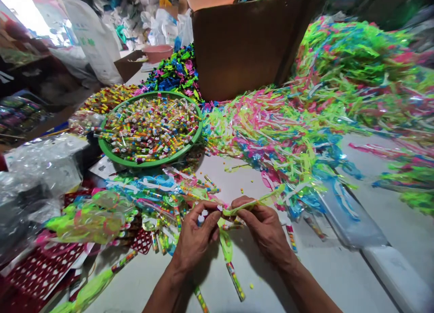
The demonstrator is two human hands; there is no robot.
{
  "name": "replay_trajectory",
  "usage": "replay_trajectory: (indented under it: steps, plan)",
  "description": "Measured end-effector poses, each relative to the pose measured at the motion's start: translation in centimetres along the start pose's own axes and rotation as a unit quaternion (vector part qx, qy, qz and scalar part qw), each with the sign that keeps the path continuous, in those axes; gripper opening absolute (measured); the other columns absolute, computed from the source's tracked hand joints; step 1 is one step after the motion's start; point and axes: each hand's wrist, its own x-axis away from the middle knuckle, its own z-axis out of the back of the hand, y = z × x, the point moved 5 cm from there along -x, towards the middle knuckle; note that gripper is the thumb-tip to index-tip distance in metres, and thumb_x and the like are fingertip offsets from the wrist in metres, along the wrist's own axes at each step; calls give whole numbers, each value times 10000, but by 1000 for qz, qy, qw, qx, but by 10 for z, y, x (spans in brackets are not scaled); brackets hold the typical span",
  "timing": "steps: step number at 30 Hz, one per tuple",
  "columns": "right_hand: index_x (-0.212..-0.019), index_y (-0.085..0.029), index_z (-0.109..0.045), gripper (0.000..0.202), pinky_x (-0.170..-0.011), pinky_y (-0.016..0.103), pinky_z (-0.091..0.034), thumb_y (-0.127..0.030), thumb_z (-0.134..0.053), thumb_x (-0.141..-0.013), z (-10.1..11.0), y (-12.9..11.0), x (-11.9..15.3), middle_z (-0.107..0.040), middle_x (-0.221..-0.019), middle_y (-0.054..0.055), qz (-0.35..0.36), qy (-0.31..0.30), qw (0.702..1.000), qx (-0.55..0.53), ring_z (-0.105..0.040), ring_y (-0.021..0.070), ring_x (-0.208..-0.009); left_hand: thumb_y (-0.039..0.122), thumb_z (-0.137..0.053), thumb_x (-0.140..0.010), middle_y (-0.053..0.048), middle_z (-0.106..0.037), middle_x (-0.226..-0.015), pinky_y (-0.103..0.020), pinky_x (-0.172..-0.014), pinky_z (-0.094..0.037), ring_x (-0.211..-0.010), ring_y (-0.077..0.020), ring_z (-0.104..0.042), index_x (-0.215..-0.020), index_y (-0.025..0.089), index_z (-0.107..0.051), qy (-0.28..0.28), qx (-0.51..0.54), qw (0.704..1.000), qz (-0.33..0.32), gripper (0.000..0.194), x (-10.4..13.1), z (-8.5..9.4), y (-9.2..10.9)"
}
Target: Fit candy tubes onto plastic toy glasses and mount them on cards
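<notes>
Two hands (230, 234) on one green strip (249, 205)

Green strip (251, 204) (translucent) held taut; limp end

Bare worktop (383, 213) is seen to the right of the hands and just below them. The way ahead is blocked by a heap of plastic strips (271, 127), a green bowl (111, 152) and a brown box (251, 46). The left side is filled with bags (40, 168).
</notes>
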Motion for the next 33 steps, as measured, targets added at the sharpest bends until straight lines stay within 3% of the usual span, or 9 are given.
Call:
replay_trajectory:
  steps: [5, 10, 15, 20, 24, 30, 33]
  plan:
    - [-927, -229, -719, 102, -776, 266, -517, -268, -627, -913, -5, -5, 5, -652, -962, 31, 30, -8, 999, 19, -609, 170, -856, 371, -695, -791, 20, -567, -666, -174, -481, -305, -516, -54, -388, -921, 188, -712, 7, -62, 997, -36, 225, 6, 6, 3]
    - [-981, -250, -722, 132, -766, 274, -551, -247, -599, -935, -12, -7, 13, -679, -953, 26, 27, -12, 998, 46, -644, 166, -827, 356, -678, -792, 16, -590, -658, -185, -539, -371, -545, -73, -443, -917, 188, -724, 18, -55, 997, -47, 215, 10, 9, 1]
    - [-992, -258, -717, 163, -759, 300, -558, -194, -579, -936, -17, -16, 20, -686, -983, 37, 82, -25, 992, 93, -647, 188, -879, 321, -654, -810, 5, -636, -698, -189, -523, -377, -552, -85, -484, -943, 188, -720, 5, -91, 994, -60, 200, 15, 12, -1]
    - [-1011, -257, -713, 214, -788, 387, -544, -135, -559, -925, -16, -24, 28, -694, -964, 59, 155, -21, 974, 167, -642, 229, -911, 264, -598, -866, -19, -702, -848, -217, -596, -425, -658, -121, -570, -983, 216, -716, -15, -205, 965, -161, 172, 22, 12, 11]
    - [-970, -232, -715, 191, -756, 406, -547, -142, -554, -920, -13, -25, 29, -698, -922, 72, 157, -22, 971, 178, -645, 244, -883, 207, -575, -881, -50, -723, -918, -256, -739, -476, -810, -163, -643, -1029, 202, -703, -54, -257, 939, -221, 195, 24, 7, 19]
    - [-1009, -230, -692, 211, -753, 376, -529, -114, -543, -916, -11, -21, 30, -682, -917, 63, 150, -20, 970, 188, -637, 227, -872, 137, -556, -868, -50, -722, -916, -250, -728, -484, -799, -153, -647, -1045, 195, -683, -63, -289, 919, -262, 225, 25, 2, 21]
    - [-1025, -247, -677, 233, -779, 372, -518, -92, -550, -906, -10, -17, 33, -677, -928, 52, 161, -3, 968, 194, -633, 222, -882, 122, -619, -810, -46, -715, -901, -246, -715, -492, -784, -155, -649, -1028, 179, -676, -69, -286, 922, -251, 232, 26, 1, 18]
